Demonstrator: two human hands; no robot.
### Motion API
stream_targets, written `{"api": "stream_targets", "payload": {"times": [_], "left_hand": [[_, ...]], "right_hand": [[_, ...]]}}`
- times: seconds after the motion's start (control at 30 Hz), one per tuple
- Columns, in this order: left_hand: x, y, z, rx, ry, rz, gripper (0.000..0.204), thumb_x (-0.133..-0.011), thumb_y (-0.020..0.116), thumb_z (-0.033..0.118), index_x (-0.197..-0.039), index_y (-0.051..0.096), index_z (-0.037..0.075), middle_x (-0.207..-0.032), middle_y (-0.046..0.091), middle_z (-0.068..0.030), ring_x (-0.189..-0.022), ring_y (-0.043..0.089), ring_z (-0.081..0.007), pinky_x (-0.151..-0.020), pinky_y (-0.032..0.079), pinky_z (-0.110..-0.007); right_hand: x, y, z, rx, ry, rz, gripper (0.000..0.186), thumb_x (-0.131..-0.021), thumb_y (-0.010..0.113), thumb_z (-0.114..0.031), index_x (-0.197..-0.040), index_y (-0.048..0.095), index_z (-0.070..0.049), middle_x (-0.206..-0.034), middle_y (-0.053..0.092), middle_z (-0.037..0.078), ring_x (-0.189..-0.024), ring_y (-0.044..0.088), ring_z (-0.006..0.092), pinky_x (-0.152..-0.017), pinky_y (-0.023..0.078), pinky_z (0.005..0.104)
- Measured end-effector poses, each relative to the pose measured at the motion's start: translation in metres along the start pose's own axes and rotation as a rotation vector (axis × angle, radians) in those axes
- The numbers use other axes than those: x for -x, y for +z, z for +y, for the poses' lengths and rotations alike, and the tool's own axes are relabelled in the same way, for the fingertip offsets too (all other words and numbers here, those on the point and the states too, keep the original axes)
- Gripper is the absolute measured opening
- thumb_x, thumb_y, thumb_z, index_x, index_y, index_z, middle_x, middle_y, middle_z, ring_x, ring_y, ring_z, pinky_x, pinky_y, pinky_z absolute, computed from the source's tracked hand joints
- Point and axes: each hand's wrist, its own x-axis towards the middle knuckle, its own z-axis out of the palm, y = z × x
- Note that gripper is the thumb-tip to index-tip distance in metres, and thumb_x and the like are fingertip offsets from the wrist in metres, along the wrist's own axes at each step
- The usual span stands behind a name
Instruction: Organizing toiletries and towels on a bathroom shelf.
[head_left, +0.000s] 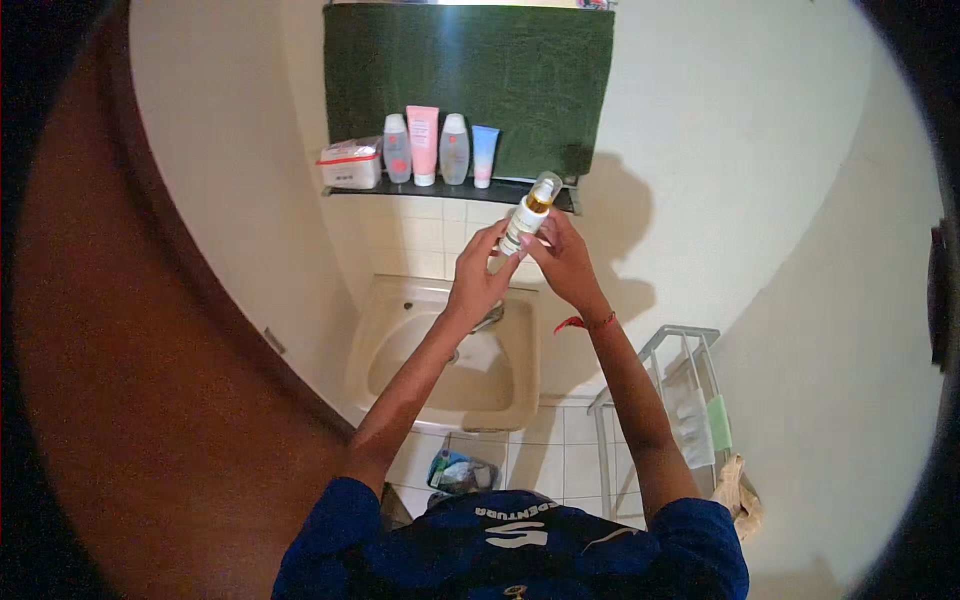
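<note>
Both of my hands hold one white pump bottle (522,226) with a gold collar and a clear cap, tilted with its top toward the upper right. My left hand (480,270) grips it from the lower left, near its base. Around its right side my right hand (565,260) is closed, thumb pressed on the label. The bottle is in front of the right end of a dark shelf (460,190). Along that shelf stand a clear bottle (397,150), a pink tube (423,147), another clear bottle (455,150) and a blue-and-pink tube (484,156).
A white packet with a red strip (350,165) sits at the shelf's left end. Behind hangs a dark green towel (470,60). Below my arms is a beige sink (525,390) with a metal tap (488,318). A metal rack (690,335) stands right; a bin (463,473) is on the floor.
</note>
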Motion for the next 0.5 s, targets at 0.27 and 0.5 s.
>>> {"api": "stream_targets", "payload": {"times": [0.27, 0.5], "left_hand": [[-0.063, 0.043, -0.017, -0.111, 0.086, 0.065, 0.035, -0.081, 0.073, 0.013, -0.11, 0.055, 0.003, -0.097, 0.056, -0.0136, -0.091, 0.059, -0.03, -0.08, 0.048, -0.04], [-0.109, 0.074, -0.056, -0.141, -0.012, -0.095, 0.045, -0.085, 0.071, 0.027, -0.12, 0.054, 0.004, -0.103, 0.068, -0.0157, -0.093, 0.067, -0.0279, -0.08, 0.053, -0.039]], "right_hand": [[-0.062, -0.047, 0.007, 0.657, -0.09, 0.069, 0.049, -0.085, 0.072, -0.012, -0.126, 0.046, -0.002, -0.109, 0.062, 0.009, -0.103, 0.062, 0.0184, -0.083, 0.055, 0.0337], [-0.116, -0.108, 0.065, 0.218, -0.109, -0.039, 0.047, -0.088, 0.068, -0.008, -0.128, 0.044, 0.001, -0.113, 0.063, 0.013, -0.103, 0.063, 0.0194, -0.083, 0.053, 0.0313]]}}
